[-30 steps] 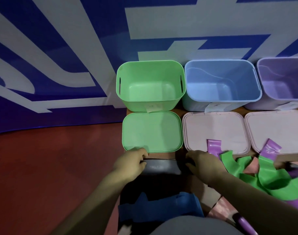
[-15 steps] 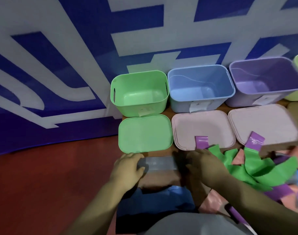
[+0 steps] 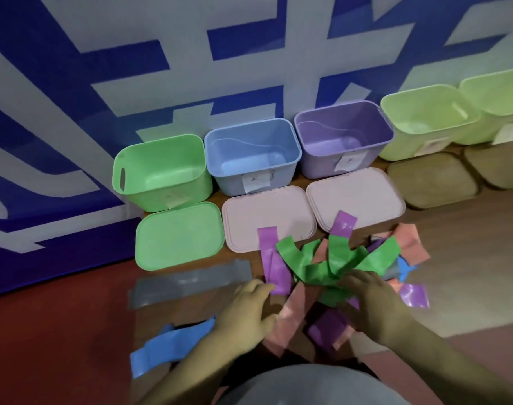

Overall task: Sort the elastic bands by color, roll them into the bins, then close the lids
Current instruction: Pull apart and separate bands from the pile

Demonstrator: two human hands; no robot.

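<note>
Fingers [image 3: 362, 277] of the right hand [image 3: 376, 301] lie spread on a tangle of glossy green bands [image 3: 331, 263] at lower centre. The left hand [image 3: 248, 314], fingers loosely curled, touches the lower end of a flat purple band [image 3: 274, 266]; whether it grips cannot be told. Salmon bands [image 3: 290, 320] lie between the hands, a blue band [image 3: 173, 346] at lower left, a grey band [image 3: 191, 282] above it. Open green bin [image 3: 161, 171], blue bin [image 3: 252, 153] and purple bin [image 3: 343, 133] line the wall, with the green lid [image 3: 179, 235] flat in front.

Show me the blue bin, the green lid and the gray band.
blue bin [image 3: 249, 168], head view, bare inside floor
green lid [image 3: 179, 235], head view, middle of top
gray band [image 3: 191, 280], head view, middle of strip
</note>
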